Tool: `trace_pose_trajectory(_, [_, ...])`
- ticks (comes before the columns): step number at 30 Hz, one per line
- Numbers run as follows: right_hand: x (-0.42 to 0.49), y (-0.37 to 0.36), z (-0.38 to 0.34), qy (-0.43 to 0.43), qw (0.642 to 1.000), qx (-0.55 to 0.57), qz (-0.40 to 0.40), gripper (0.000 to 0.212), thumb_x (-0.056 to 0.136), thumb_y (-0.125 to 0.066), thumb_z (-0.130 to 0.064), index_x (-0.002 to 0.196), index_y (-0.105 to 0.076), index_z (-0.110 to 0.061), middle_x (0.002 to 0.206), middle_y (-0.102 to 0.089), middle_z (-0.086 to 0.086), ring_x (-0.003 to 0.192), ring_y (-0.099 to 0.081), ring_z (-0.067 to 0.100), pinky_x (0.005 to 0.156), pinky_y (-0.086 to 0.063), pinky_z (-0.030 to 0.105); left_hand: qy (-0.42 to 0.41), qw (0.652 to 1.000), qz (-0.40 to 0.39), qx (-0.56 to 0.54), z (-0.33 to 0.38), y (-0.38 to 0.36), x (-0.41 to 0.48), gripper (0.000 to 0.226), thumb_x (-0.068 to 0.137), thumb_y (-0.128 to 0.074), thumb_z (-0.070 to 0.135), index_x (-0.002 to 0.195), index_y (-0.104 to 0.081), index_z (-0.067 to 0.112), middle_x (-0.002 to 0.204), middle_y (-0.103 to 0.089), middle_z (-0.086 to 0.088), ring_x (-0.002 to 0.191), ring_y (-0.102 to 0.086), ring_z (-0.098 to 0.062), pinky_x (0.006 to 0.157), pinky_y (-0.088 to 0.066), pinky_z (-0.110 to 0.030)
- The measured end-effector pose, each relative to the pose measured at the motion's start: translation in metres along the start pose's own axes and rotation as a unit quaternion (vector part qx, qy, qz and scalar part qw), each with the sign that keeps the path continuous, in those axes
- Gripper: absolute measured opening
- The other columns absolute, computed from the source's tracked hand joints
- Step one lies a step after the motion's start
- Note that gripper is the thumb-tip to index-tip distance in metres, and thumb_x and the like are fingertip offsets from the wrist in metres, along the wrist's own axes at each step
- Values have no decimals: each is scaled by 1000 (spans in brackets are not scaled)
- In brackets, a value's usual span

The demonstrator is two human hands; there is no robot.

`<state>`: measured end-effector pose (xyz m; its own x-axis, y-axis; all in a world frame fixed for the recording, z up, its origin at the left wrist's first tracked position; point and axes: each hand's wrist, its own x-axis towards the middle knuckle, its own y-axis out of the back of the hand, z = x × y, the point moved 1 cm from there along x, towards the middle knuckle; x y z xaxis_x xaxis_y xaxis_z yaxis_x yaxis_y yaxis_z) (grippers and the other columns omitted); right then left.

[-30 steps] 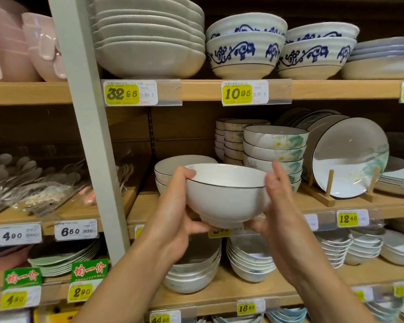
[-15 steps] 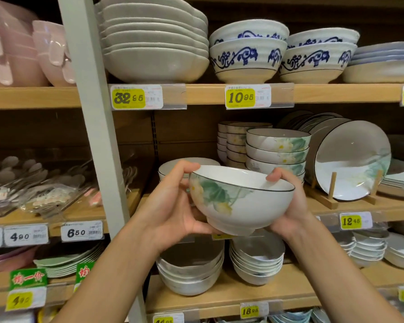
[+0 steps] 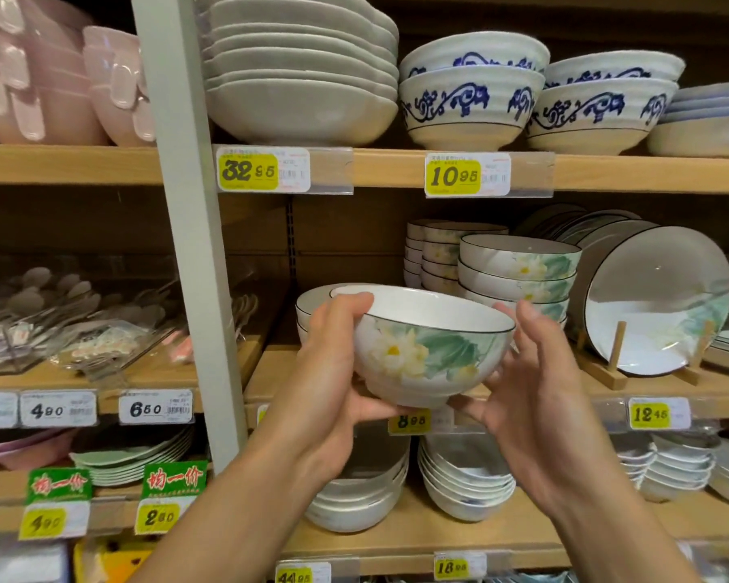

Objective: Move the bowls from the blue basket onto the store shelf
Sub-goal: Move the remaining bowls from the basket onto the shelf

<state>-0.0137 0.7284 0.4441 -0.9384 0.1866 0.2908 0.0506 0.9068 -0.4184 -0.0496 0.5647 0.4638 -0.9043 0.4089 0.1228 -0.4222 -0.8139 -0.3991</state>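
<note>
- The left hand (image 3: 325, 372) grips the white ceramic bowl (image 3: 430, 351), which is dark-rimmed and painted with a yellow lotus and a green leaf. The thumb hooks over the near-left rim and the fingers curl under the foot.
- The right hand (image 3: 535, 397) is uncurled. Its straight fingers stand against the bowl's right wall and its thumb reaches toward the foot, so it steadies the bowl rather than clamping it.
- The bowl is in the air, its right side a little lower. It hangs in front of the light wooden middle shelf (image 3: 268, 363), above a yellow price tag (image 3: 409, 422). The blue basket is out of view.
- The step in hand looks like the set-down. It is best to level the rim first and keep the lotus facing outward.
- Just behind the left thumb sits a low stack of pale dark-rimmed bowls (image 3: 310, 305), probably the landing place. I cannot tell whether they carry the same pattern.
- For a clean nest, the foot should be centred over the top bowl and lowered straight down. The fingers under the foot should slide up onto the wall before contact, or they get pinched.
- Ceramic on ceramic chips easily, so the bowl should be eased down, not dropped.
- Further right stands a taller stack of lotus-painted bowls (image 3: 518, 267).
- Beyond it a large round white plate (image 3: 657, 300) leans on a small wooden stand (image 3: 617, 347). The right hand should draw back toward the body, not sweep sideways.
</note>
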Motion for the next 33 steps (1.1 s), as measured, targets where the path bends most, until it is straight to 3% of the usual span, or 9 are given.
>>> trace_pose_trajectory(3, [1,-5,0,-29,999,-10,10,41,86,-60,-37,125,-57,-26,116,-70,6,101,-70,23,69,-60,40,-30,999,16,26,-4,-4,-2,64,75,-70,50,133,-45,42,125,-62,-1,108,-66,-24,75,-59,-51])
trace_pose_trajectory(6, [14,-3,-12,-57,998,31,28,37,89,-45,-25,123,-59,-22,113,-72,9,102,-69,31,82,-55,51,-34,998,-2,59,1,4,0,68,70,-71,54,133,-51,39,131,-58,-1,114,-62,-26,75,-59,-49])
trace_pose_trajectory(12, [40,5,-24,-94,995,26,-8,27,86,-39,-28,99,-61,-19,108,-71,12,91,-66,29,90,-47,52,-87,975,-33,203,15,25,4,93,59,-72,66,143,-41,41,136,-57,14,123,-57,-14,102,-49,-43])
trace_pose_trajectory(17, [59,-5,-25,-75,996,1,-41,35,90,-38,-33,102,-67,-18,103,-74,11,83,-72,26,66,-57,41,-148,964,-33,220,28,29,11,69,70,-71,61,133,-55,37,122,-67,15,114,-63,-5,89,-54,-20])
trace_pose_trajectory(20, [75,-15,-25,-63,998,-9,-12,38,91,-39,-33,112,-64,-15,109,-72,14,95,-67,32,78,-54,48,-154,973,3,174,31,35,22,91,69,-76,54,146,-40,22,121,-69,4,112,-64,-9,97,-52,-30])
trace_pose_trajectory(25, [97,-27,-19,-26,998,-18,52,19,90,-46,-30,93,-59,-17,97,-68,10,98,-64,30,84,-50,43,-167,968,-20,187,32,35,36,51,84,-62,47,128,-59,22,79,-71,-5,78,-67,1,102,-45,-38])
trace_pose_trajectory(28, [113,-33,-16,-22,997,-7,71,24,88,-48,-29,104,-59,-15,111,-68,15,115,-62,36,102,-45,49,-179,965,-24,192,33,37,48,41,90,-57,45,126,-60,25,94,-64,3,70,-56,-3,81,-40,-23])
trace_pose_trajectory(30, [124,-37,-13,-20,997,-2,76,23,89,-48,-28,101,-61,-13,108,-69,15,110,-64,34,102,-45,49,-191,963,-9,189,33,38,55,41,92,-54,41,129,-58,22,113,-66,1,83,-61,-8,79,-43,-18])
trace_pose_trajectory(33, [139,-39,-5,-3,997,-10,78,19,90,-46,-25,82,-62,-17,80,-71,4,81,-67,20,80,-53,36,-198,963,39,177,31,42,69,43,89,-51,42,120,-57,13,117,-66,4,111,-59,-11,103,-41,-33])
